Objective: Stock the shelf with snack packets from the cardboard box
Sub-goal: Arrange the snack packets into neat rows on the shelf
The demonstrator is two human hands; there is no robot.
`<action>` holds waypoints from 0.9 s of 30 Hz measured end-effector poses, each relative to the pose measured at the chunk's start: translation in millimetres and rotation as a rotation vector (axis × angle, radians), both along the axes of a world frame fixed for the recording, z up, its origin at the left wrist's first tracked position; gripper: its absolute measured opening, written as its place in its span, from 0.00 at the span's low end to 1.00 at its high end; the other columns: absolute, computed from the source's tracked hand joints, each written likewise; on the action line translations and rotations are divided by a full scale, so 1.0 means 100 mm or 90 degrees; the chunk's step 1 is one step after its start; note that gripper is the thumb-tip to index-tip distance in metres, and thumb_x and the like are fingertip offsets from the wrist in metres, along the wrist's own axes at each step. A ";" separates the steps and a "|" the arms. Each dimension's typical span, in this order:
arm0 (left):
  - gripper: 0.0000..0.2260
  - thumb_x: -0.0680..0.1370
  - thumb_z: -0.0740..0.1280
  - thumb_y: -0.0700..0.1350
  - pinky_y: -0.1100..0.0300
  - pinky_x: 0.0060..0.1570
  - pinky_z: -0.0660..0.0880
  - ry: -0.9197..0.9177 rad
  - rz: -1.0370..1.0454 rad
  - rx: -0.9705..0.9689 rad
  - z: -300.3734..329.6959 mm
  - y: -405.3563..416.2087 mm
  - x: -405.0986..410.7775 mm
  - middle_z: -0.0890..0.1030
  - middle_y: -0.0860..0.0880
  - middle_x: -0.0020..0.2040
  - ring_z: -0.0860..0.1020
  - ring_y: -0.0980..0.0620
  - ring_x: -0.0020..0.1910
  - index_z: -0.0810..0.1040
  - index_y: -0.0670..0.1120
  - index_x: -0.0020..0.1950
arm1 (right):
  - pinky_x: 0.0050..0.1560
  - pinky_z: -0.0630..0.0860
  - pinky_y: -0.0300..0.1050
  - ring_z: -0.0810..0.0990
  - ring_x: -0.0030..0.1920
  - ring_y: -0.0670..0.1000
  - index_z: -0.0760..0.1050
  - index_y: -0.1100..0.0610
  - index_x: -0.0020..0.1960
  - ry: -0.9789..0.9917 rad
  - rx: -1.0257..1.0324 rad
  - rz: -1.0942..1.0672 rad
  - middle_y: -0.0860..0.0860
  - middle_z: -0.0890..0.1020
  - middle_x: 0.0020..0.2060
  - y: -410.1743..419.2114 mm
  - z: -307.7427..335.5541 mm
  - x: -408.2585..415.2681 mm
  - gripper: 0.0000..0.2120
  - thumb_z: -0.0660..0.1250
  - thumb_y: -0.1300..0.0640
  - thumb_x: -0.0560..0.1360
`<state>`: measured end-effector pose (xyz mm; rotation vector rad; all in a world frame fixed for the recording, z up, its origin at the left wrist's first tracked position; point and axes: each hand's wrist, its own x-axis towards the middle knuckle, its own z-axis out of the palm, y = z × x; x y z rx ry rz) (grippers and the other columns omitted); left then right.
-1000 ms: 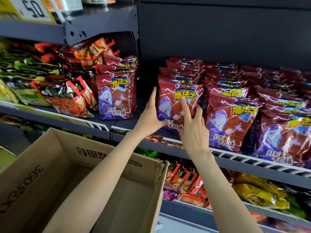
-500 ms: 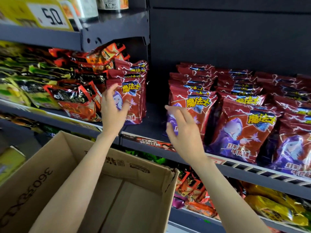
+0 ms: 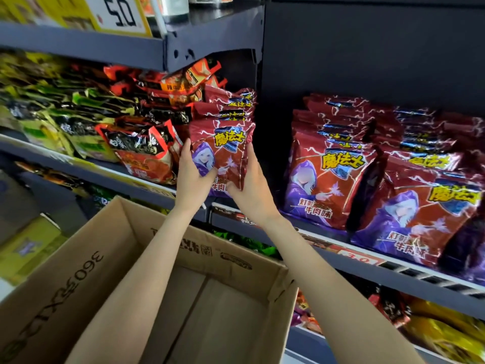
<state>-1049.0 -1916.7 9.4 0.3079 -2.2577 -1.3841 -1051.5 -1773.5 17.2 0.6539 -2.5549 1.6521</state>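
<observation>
Snack packet (image 3: 225, 151) — glossy, crinkled red foil — gripped by both hands' fingers (image 3: 186, 151).

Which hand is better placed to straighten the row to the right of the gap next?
Probably the right hand: it holds the red packet's edge nearest the gap, closer to that row. The left hand grips the far edge.

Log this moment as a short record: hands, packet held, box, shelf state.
left hand: grips left edge of the front red packet
right hand: grips the same packet's right edge
packet position: upright, front of a short red stack on the left shelf
cardboard box: open below the arms, no packets visible inside
right shelf rows: full of matching red packets
</observation>
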 end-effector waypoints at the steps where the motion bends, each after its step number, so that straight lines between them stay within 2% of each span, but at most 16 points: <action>1: 0.36 0.75 0.70 0.40 0.54 0.66 0.70 0.016 -0.008 0.010 -0.02 0.01 0.05 0.65 0.49 0.73 0.67 0.53 0.70 0.54 0.50 0.77 | 0.57 0.64 0.27 0.67 0.64 0.44 0.43 0.54 0.78 0.020 -0.004 -0.006 0.53 0.64 0.71 0.04 0.00 0.08 0.41 0.65 0.64 0.75; 2: 0.35 0.75 0.70 0.38 0.59 0.62 0.74 0.029 -0.016 0.024 -0.02 0.03 0.11 0.67 0.48 0.71 0.70 0.55 0.67 0.55 0.49 0.76 | 0.54 0.63 0.24 0.65 0.64 0.43 0.44 0.54 0.78 0.042 -0.007 -0.015 0.53 0.63 0.71 0.08 0.00 0.16 0.40 0.65 0.64 0.76; 4: 0.32 0.75 0.68 0.35 0.66 0.53 0.76 0.034 -0.048 0.048 0.01 0.12 0.21 0.69 0.47 0.68 0.74 0.58 0.60 0.57 0.49 0.74 | 0.52 0.65 0.26 0.64 0.62 0.43 0.45 0.53 0.78 0.079 -0.003 -0.042 0.52 0.64 0.70 0.19 0.03 0.30 0.38 0.65 0.63 0.77; 6: 0.31 0.75 0.68 0.35 0.57 0.58 0.76 0.019 -0.085 0.049 0.04 0.20 0.28 0.68 0.46 0.68 0.74 0.55 0.62 0.57 0.51 0.72 | 0.49 0.72 0.32 0.71 0.58 0.47 0.45 0.53 0.78 0.113 0.028 -0.073 0.51 0.65 0.69 0.30 0.05 0.42 0.37 0.64 0.61 0.78; 8: 0.31 0.75 0.69 0.37 0.48 0.64 0.71 -0.005 -0.128 0.028 0.06 0.29 0.33 0.66 0.47 0.69 0.70 0.49 0.67 0.57 0.53 0.72 | 0.43 0.78 0.38 0.76 0.50 0.50 0.46 0.51 0.78 0.139 0.069 -0.103 0.51 0.65 0.68 0.46 0.03 0.54 0.36 0.63 0.59 0.78; 9: 0.31 0.75 0.69 0.38 0.48 0.66 0.69 -0.013 -0.153 0.019 0.07 0.35 0.36 0.65 0.48 0.69 0.68 0.49 0.68 0.57 0.53 0.71 | 0.41 0.77 0.38 0.77 0.48 0.50 0.46 0.51 0.78 0.144 0.086 -0.117 0.51 0.65 0.69 0.55 0.01 0.59 0.35 0.63 0.58 0.79; 11: 0.28 0.76 0.69 0.38 0.54 0.66 0.68 -0.010 -0.199 0.001 0.10 0.49 0.40 0.66 0.52 0.65 0.68 0.53 0.66 0.57 0.54 0.69 | 0.35 0.74 0.34 0.78 0.44 0.48 0.48 0.51 0.78 0.147 0.112 -0.152 0.52 0.64 0.70 0.72 -0.03 0.68 0.34 0.63 0.57 0.79; 13: 0.27 0.76 0.68 0.37 0.60 0.60 0.71 -0.005 -0.235 -0.019 0.15 0.65 0.42 0.66 0.54 0.62 0.71 0.56 0.62 0.58 0.53 0.68 | 0.37 0.70 0.32 0.77 0.46 0.49 0.50 0.53 0.77 0.150 0.127 -0.194 0.54 0.65 0.69 0.87 -0.06 0.72 0.33 0.64 0.58 0.78; 15: 0.27 0.76 0.67 0.35 0.62 0.55 0.75 -0.008 -0.256 -0.032 0.17 0.79 0.41 0.67 0.53 0.62 0.74 0.55 0.59 0.59 0.49 0.70 | 0.36 0.68 0.29 0.76 0.47 0.48 0.52 0.54 0.77 0.158 0.141 -0.224 0.55 0.66 0.68 1.00 -0.05 0.73 0.33 0.64 0.58 0.78; 17: 0.28 0.76 0.66 0.33 0.62 0.53 0.77 -0.011 -0.265 -0.037 0.17 0.91 0.40 0.69 0.52 0.61 0.75 0.54 0.59 0.58 0.47 0.71 | 0.35 0.66 0.28 0.77 0.46 0.49 0.52 0.54 0.77 0.174 0.162 -0.249 0.56 0.66 0.69 1.12 -0.03 0.75 0.33 0.64 0.58 0.78; 19: 0.28 0.77 0.66 0.34 0.60 0.52 0.78 -0.013 -0.282 -0.042 0.17 1.06 0.41 0.70 0.49 0.64 0.75 0.53 0.60 0.58 0.47 0.72 | 0.34 0.67 0.32 0.78 0.47 0.51 0.53 0.54 0.77 0.191 0.175 -0.272 0.56 0.68 0.67 1.27 -0.02 0.78 0.32 0.64 0.57 0.78; 21: 0.28 0.77 0.65 0.35 0.57 0.52 0.79 -0.020 -0.309 -0.070 0.16 1.23 0.41 0.70 0.47 0.67 0.74 0.55 0.60 0.56 0.47 0.73 | 0.32 0.65 0.32 0.76 0.43 0.50 0.54 0.53 0.77 0.192 0.184 -0.298 0.56 0.68 0.66 1.44 -0.02 0.83 0.31 0.64 0.57 0.78; 24: 0.29 0.77 0.66 0.37 0.51 0.58 0.77 -0.024 -0.346 -0.130 0.16 1.51 0.39 0.68 0.48 0.70 0.73 0.53 0.64 0.56 0.48 0.73 | 0.31 0.63 0.28 0.69 0.38 0.47 0.56 0.54 0.77 0.172 0.198 -0.339 0.56 0.69 0.66 1.72 -0.04 0.88 0.30 0.64 0.57 0.78; 27: 0.29 0.78 0.65 0.38 0.52 0.62 0.72 -0.019 -0.347 -0.213 0.26 1.71 0.35 0.66 0.48 0.72 0.70 0.49 0.67 0.55 0.47 0.75 | 0.32 0.66 0.31 0.74 0.40 0.50 0.56 0.54 0.76 0.153 0.199 -0.363 0.55 0.69 0.69 1.91 -0.04 0.92 0.30 0.64 0.57 0.78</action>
